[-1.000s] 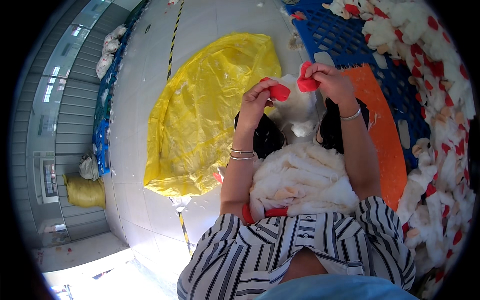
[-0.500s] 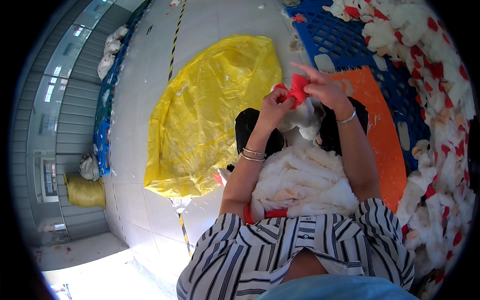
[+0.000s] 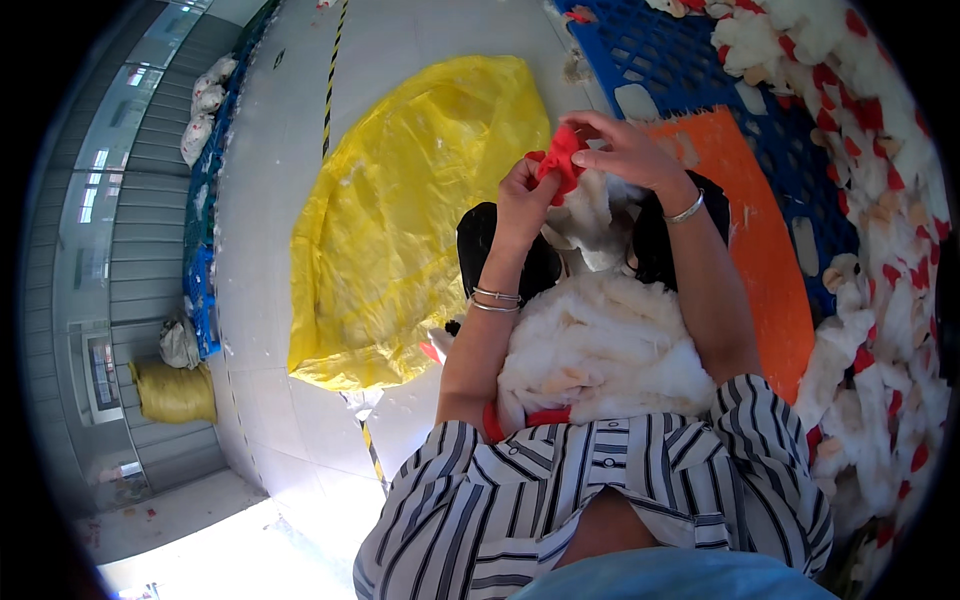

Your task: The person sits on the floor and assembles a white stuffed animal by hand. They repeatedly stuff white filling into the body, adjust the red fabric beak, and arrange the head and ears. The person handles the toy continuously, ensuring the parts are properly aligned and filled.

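A small red fabric piece (image 3: 558,160) sits pinched between both of my hands, held up in front of me. My left hand (image 3: 524,198) grips its lower left edge, with bangles on that wrist. My right hand (image 3: 622,152) closes on it from the upper right, a bracelet on the wrist. Below the hands a white plush toy (image 3: 600,345) with red trim lies in my lap, its fluffy upper part reaching up behind the red piece.
A big yellow plastic bag (image 3: 400,220) lies on the pale floor to my left. An orange board (image 3: 760,240) and blue plastic pallets (image 3: 690,60) lie to the right, beside a heap of white and red plush toys (image 3: 880,250). A yellow sack (image 3: 175,392) stands far left.
My hands, apart with a red bit in each a second ago, have come together on one red piece. They have shifted slightly left and up.
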`<state>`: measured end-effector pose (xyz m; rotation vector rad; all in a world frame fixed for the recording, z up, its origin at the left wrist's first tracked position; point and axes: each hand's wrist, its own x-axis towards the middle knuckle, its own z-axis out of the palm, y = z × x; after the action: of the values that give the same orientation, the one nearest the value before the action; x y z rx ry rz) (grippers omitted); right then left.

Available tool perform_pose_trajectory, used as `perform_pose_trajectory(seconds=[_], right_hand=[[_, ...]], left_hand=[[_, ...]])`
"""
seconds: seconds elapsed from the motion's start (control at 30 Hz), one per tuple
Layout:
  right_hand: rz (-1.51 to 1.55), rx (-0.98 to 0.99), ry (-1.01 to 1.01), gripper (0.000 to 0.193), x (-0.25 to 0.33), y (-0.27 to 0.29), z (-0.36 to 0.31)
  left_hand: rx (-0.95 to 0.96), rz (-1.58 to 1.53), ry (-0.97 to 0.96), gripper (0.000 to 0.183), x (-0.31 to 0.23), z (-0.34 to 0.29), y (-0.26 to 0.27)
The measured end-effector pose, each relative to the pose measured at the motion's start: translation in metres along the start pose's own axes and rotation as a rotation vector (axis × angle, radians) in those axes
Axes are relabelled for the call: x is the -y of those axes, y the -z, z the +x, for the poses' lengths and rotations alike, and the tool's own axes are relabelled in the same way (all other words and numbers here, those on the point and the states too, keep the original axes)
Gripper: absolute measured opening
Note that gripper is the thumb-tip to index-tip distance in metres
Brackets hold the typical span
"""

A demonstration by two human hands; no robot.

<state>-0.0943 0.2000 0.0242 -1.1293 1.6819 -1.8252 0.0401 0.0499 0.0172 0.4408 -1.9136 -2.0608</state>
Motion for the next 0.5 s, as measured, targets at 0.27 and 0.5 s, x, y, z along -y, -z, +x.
perform_pose_trajectory(seconds=[0.27,0.5], right_hand=[[-0.076,0.001,-0.119,0.023,0.004,0.007,-0.001],[-0.030,-0.031,-0.165,0.019,0.018,0.010,-0.007]], left_hand=[[-0.088,-0.104,-0.044,0.009,-0.007,0.003,0.010],[-0.080,-0.060,0.007,0.027,-0.019,-0.001,0.023]])
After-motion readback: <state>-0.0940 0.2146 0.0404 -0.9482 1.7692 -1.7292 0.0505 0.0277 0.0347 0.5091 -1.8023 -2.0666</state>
